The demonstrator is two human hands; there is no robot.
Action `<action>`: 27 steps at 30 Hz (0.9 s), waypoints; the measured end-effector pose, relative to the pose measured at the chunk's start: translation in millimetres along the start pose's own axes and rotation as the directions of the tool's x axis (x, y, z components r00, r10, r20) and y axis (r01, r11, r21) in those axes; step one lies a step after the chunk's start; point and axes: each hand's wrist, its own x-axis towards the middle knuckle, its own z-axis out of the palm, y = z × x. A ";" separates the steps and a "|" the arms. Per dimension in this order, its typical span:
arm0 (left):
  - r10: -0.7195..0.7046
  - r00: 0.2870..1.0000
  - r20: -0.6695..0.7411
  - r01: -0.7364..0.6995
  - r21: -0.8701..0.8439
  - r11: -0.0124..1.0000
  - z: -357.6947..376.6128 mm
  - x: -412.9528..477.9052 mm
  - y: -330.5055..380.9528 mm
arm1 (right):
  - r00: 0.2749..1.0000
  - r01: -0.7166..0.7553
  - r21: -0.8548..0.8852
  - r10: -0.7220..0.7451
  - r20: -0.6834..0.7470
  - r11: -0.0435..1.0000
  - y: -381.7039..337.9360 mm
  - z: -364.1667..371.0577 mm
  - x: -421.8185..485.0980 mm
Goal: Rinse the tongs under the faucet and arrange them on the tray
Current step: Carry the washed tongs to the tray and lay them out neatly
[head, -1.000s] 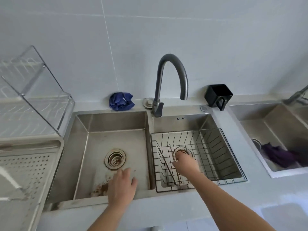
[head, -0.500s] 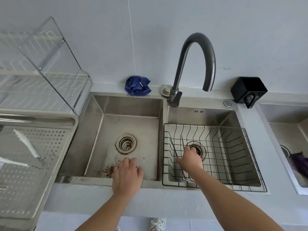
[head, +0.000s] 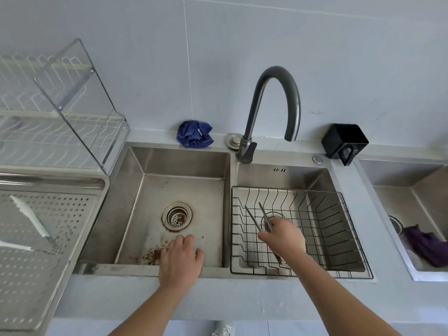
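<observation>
1. Head view, centre right: the right hand (head: 282,235) curls its fingers round the tongs (head: 252,218) inside the wire basket (head: 339,214), hiding their middle.
2. Lower centre: the left hand (head: 180,259) rests on the sink (head: 121,269) rim, fingers loosely bent, holding nothing.
3. Left edge: the perforated tray (head: 72,214) is cut off by the frame.
</observation>
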 end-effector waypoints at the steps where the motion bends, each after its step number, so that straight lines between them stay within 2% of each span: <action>1: 0.001 1.000 0.007 -0.001 -0.011 1.000 -1.6 0.7 -0.6 | 1.000 0.004 0.012 -0.004 -0.023 1.000 -1.6 -3.6 -3.2; 5: 0.024 1.000 -0.007 -0.024 -0.061 0.998 -12.5 1.7 -5.4 | 0.994 0.072 0.030 -0.069 -0.086 0.997 -12.5 -13.9 -14.3; 11: 0.067 0.991 -0.112 -0.065 0.020 0.998 -58.6 0.5 -26.1 | 0.955 0.287 0.032 -0.283 -0.084 0.957 -61.4 -17.0 -28.5; 16: -0.007 0.979 -0.201 0.038 0.150 0.988 -100.7 -13.3 -73.7 | 0.875 0.482 0.016 -0.480 -0.055 0.876 -130.6 -9.4 -43.7; 19: -0.056 0.969 -0.241 0.092 0.144 0.985 -120.3 -22.5 -107.0 | 0.815 0.579 -0.007 -0.579 -0.024 0.815 -178.7 -2.5 -59.4; 23: -0.118 0.959 -0.258 0.152 0.113 0.982 -142.5 -34.7 -153.7 | 0.772 0.635 -0.037 -0.635 0.000 0.772 -239.8 9.0 -80.8; 27: -0.153 0.952 -0.266 0.182 0.087 0.979 -158.9 -48.3 -208.5 | 0.761 0.649 -0.039 -0.649 0.021 0.760 -295.5 26.2 -106.8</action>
